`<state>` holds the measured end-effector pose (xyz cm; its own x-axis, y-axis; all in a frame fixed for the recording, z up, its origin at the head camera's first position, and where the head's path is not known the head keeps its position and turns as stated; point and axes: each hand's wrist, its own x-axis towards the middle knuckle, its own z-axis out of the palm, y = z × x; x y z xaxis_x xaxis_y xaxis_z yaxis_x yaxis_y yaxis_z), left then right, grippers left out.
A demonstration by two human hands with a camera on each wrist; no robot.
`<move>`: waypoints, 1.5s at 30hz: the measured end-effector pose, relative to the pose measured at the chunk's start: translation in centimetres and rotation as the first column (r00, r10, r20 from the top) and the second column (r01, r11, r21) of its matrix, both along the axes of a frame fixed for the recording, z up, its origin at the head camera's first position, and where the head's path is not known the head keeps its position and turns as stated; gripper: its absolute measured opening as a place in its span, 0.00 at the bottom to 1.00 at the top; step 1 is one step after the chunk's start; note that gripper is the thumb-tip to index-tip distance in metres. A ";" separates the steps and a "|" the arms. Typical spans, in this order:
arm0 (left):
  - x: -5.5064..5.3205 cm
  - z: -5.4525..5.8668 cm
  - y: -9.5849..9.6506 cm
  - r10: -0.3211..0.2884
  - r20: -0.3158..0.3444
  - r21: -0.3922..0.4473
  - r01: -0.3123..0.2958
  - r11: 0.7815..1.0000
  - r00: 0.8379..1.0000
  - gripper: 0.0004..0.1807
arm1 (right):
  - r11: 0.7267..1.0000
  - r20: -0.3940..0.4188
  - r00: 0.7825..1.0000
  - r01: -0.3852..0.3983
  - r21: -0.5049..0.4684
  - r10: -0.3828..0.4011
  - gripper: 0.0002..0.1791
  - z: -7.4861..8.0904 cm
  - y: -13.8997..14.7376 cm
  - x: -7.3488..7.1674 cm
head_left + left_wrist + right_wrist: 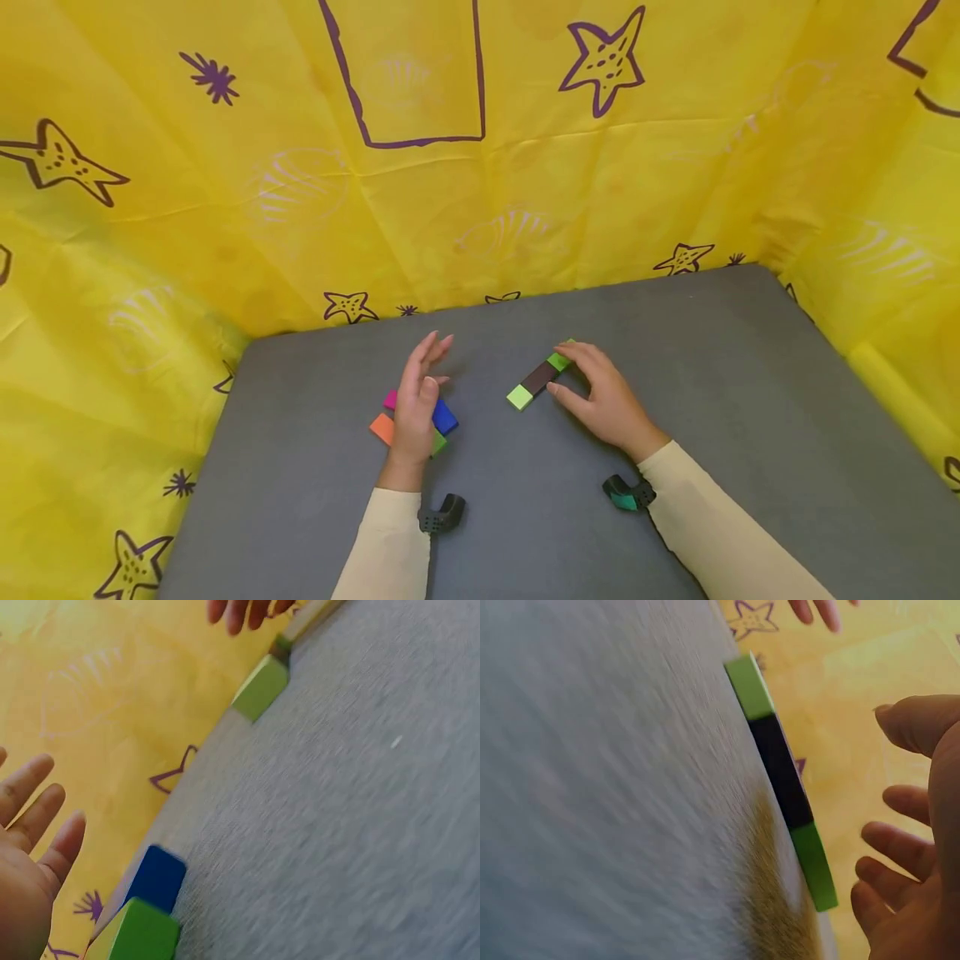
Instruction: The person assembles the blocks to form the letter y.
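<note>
In the head view a row of blocks lies slantwise: a light green block [519, 397], a dark brown block [538, 378] and a green block [558, 362]. My right hand [607, 407] hovers just right of this row, thumb and fingers spread. The right wrist view shows a gap between those fingers and the dark block [780, 769]. To the left, my left hand [415, 417] is held over a loose group, its fingers extended and holding nothing. Around it show a blue block [446, 418], an orange block [382, 428], a pink block [391, 399] and another green block [438, 443], partly hidden.
All the blocks lie on a grey table [517, 517]. A yellow curtain [420, 225] with purple starfish drawings hangs along the back and both sides. Each wrist carries a dark strapped device, one on the left [442, 515] and one on the right [628, 493].
</note>
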<state>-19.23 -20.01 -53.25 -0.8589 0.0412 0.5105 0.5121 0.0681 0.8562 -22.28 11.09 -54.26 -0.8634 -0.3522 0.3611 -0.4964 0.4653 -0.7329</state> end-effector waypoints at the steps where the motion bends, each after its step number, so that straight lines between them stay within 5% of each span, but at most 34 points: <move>1: 0.0 0.0 -0.3 0.009 -0.005 0.001 -0.009 1.000 1.000 0.36 | 1.000 0.002 1.000 -0.006 0.005 0.006 0.33 0.0 -0.1 0.4; 10: -0.1 0.6 -2.8 0.113 -0.015 0.036 -0.112 0.993 0.994 0.35 | 0.988 0.049 0.991 -0.128 0.082 0.124 0.39 -0.6 -1.4 3.5; 21: 0.4 1.1 -5.7 0.214 -0.004 0.098 -0.212 0.972 0.977 0.44 | 0.945 0.084 0.968 -0.250 0.211 0.237 0.48 -0.7 -1.9 4.8; 27: 0.9 0.4 -7.5 0.290 0.074 0.093 -0.296 0.951 0.954 0.41 | 0.920 0.075 0.960 -0.280 0.275 0.270 0.49 -0.6 -2.0 4.9; 34: 1.7 -1.2 -8.4 0.309 0.245 0.169 -0.354 0.920 0.919 0.36 | 0.893 0.042 0.958 -0.281 0.350 0.284 0.49 -1.0 -2.3 4.8; 45: 1.9 -1.8 -8.3 0.349 0.359 -0.075 -0.346 0.935 0.866 0.30 | 0.895 0.042 0.962 -0.265 0.360 0.268 0.50 -1.0 -2.0 4.7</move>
<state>-17.38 -28.26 -55.06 -0.9426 -0.2912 0.1633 0.1097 0.1918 0.9753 -17.55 9.08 -55.24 -0.7165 -0.6757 0.1735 -0.6442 0.5454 -0.5362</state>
